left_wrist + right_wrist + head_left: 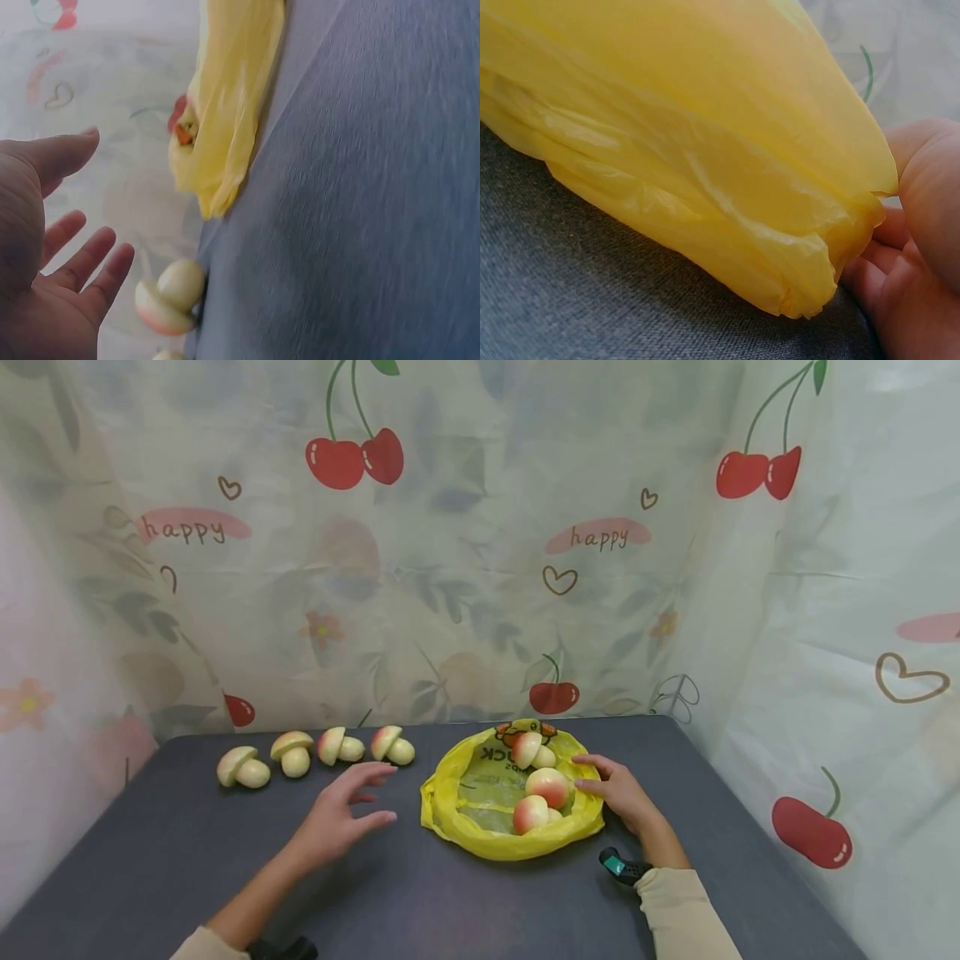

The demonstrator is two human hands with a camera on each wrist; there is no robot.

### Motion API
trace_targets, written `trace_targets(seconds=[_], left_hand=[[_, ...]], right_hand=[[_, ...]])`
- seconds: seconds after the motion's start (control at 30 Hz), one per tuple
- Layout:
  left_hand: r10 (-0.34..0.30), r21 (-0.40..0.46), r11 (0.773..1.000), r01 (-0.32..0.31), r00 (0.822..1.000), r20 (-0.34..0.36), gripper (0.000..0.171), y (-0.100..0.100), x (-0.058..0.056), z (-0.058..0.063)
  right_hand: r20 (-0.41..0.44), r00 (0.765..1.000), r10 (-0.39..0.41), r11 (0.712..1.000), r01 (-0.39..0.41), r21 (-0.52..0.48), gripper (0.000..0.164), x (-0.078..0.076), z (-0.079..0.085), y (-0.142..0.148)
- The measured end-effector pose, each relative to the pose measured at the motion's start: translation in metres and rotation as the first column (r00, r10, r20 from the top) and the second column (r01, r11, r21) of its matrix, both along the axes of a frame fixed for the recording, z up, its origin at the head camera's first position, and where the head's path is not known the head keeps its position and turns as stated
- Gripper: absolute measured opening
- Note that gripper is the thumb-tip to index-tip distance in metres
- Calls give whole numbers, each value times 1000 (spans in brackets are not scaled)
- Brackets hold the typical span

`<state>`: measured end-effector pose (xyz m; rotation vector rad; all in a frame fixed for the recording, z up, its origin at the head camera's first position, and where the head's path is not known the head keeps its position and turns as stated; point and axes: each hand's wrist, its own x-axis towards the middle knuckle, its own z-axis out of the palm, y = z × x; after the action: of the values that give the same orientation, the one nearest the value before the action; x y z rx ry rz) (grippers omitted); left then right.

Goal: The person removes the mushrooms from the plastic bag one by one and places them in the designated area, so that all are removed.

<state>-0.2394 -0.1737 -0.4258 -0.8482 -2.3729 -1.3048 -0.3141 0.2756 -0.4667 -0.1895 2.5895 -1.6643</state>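
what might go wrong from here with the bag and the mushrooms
The left hand might knock the outside mushrooms over the far edge of the table, close behind them. The yellow bag looks thin, so a tug by the right hand at its rim might shift the mushrooms inside.

Around the round-mouthed yellow plastic bag [510, 845]: six to eight o'clock, free run across the dark grey table [480, 914]. Nine, left hand [343, 818], small gap to rim. Row of four stubby cream mushrooms [331, 747] obstructs ten. Twelve, pale cherry-print curtain [465, 552] walls off. Three, right hand [621, 793] at rim, blocked. Inside, three red-blushed mushrooms [548, 786] crowd three o'clock half; nine o'clock half open from above.
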Motion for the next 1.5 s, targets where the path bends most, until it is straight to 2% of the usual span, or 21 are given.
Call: trace_targets(seconds=[0.17, 0.4, 0.8, 1.03, 1.17, 1.37, 1.5], left_hand=[[-71, 9, 997, 70, 995, 74, 57, 19, 4, -2], [-157, -37, 986, 164, 976, 153, 55, 45, 8, -5], [-214, -44, 973, 226, 958, 191, 41, 97, 11, 2], [-271, -22, 959, 283, 935, 228, 35, 123, 8, 4], [-274, -34, 957, 288, 937, 217, 35, 134, 6, 5], [-211, -87, 970, 226, 965, 158, 32, 153, 5, 5], [-164, -140, 974, 180, 980, 117, 30, 165, 4, 4]], right_hand=[[-5, 1000, 0, 1000, 0, -10, 49, -1, -1, 0], [9, 1000, -4, 1000, 4, -15, 46, -1, 1, -2], [-4, 1000, 4, 1000, -4, -9, 49, -1, -1, 1], [3, 1000, 8, 1000, -8, 6, 49, 0, 0, 0], [2, 1000, 10, 1000, -10, -2, 48, 0, 2, -1], [-7, 1000, 21, 1000, -21, -10, 50, 0, 2, 0], [2, 1000, 25, 1000, -25, -17, 49, 7, 11, -3]])
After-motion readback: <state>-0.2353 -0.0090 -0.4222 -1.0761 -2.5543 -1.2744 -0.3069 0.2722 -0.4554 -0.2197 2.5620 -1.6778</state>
